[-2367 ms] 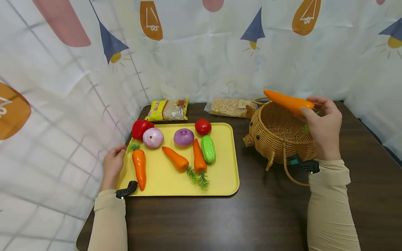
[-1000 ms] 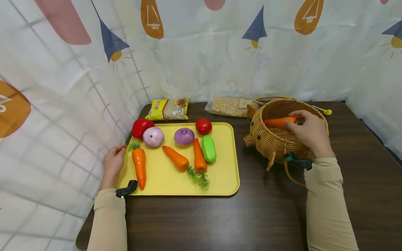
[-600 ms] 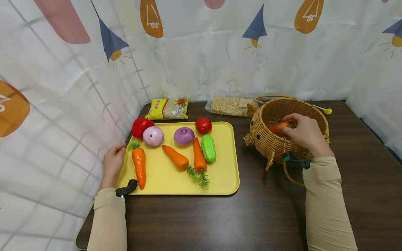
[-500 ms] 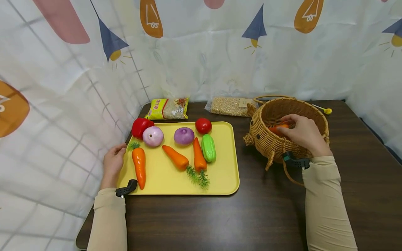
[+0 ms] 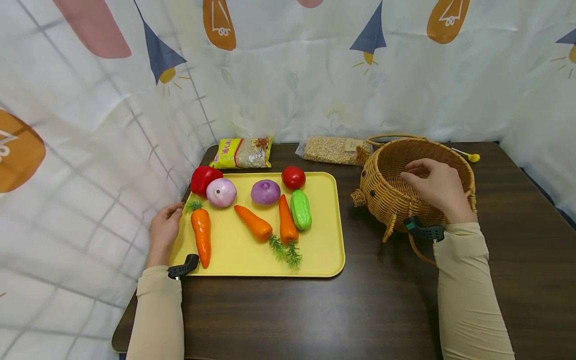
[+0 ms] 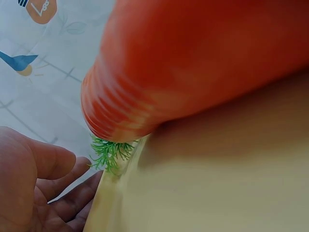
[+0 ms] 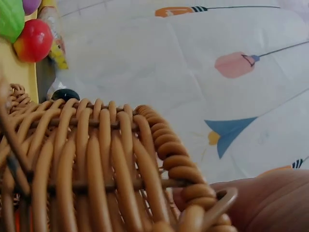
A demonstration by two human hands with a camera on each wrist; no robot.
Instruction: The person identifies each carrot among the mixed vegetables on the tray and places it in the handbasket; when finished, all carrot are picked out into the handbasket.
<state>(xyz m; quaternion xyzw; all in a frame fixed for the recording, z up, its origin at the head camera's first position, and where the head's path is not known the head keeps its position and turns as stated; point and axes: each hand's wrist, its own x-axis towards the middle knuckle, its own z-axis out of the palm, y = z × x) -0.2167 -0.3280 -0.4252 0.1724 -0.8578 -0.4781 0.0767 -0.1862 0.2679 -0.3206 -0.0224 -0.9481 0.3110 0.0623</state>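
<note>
Dark tabletop [image 5: 270, 320] bears a wicker basket [image 5: 391, 202] — the empty, loosely curved right hand [image 5: 440, 187] could snag and tip it, lifting carelessly; left hand [image 5: 163, 229] relaxed beside the tray [image 5: 324, 252].

Dark table [image 5: 315, 315] bearing 1 yellow tray [image 5: 319, 255], 1 wicker basket [image 5: 390, 201], 2 food packets [image 5: 245, 153] and 1 yellow-tipped item [image 5: 473, 158]

head: above, angled down | left wrist: close at carrot [image 6: 203, 58] | right wrist: close at basket [image 7: 96, 164] | shared: curtain [image 5: 292, 60]
</note>
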